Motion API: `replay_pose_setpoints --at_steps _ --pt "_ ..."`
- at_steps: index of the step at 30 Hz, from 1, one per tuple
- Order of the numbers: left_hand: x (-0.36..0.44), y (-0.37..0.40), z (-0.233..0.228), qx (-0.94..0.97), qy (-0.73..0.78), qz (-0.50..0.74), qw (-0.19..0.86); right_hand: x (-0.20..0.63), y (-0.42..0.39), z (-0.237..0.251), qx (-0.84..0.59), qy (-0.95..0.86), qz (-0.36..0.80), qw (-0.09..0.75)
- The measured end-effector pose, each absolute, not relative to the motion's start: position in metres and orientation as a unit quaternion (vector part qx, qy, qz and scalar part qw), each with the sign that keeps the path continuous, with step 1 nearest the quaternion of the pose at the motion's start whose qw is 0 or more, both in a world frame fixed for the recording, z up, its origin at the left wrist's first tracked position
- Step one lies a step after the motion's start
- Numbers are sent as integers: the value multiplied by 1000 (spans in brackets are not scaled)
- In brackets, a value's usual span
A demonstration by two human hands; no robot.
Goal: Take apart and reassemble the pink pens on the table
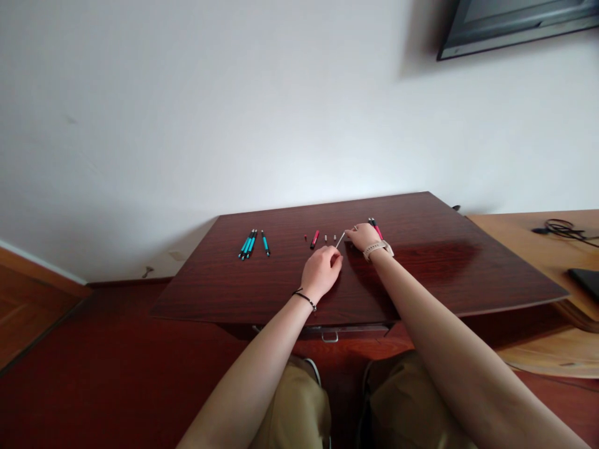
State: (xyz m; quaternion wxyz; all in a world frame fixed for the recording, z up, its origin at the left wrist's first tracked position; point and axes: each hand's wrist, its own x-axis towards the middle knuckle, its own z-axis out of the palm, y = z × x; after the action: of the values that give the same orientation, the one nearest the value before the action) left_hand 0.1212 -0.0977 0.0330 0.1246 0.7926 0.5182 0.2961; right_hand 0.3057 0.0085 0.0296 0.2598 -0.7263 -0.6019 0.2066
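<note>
A thin, pale pen refill (340,240) slants between my two hands above the dark table. My left hand (322,271) is closed in a pinch on its near end. My right hand (364,237), with a watch on the wrist, has its fingers closed at the far end. Just beyond my left hand lies a pink-red pen barrel (315,239) with a dark end. A tiny red piece (306,237) is to its left, and two small light pieces, one of them a metallic bit (326,238), are to its right. Red pens (375,228) lie partly hidden behind my right hand.
Several blue pens (248,244) lie grouped on the left of the table (206,280), with a single blue pen (265,243) beside them. A lighter wooden desk (505,234) with a black cable (559,228) adjoins on the right. A screen (515,28) hangs on the wall.
</note>
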Motion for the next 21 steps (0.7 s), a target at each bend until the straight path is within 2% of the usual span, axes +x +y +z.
replay_pose_setpoints --at_steps 3,7,12,21 --pt "122 -96 29 812 498 302 52 310 5 26 -716 -592 218 298" --pt "123 -95 25 836 490 246 14 317 -2 22 -693 -576 245 357" --pt "128 -97 25 838 504 209 -6 329 -13 20 -671 -530 302 421" --pt "139 -95 27 836 513 193 -22 344 -30 16 -563 -402 486 535"
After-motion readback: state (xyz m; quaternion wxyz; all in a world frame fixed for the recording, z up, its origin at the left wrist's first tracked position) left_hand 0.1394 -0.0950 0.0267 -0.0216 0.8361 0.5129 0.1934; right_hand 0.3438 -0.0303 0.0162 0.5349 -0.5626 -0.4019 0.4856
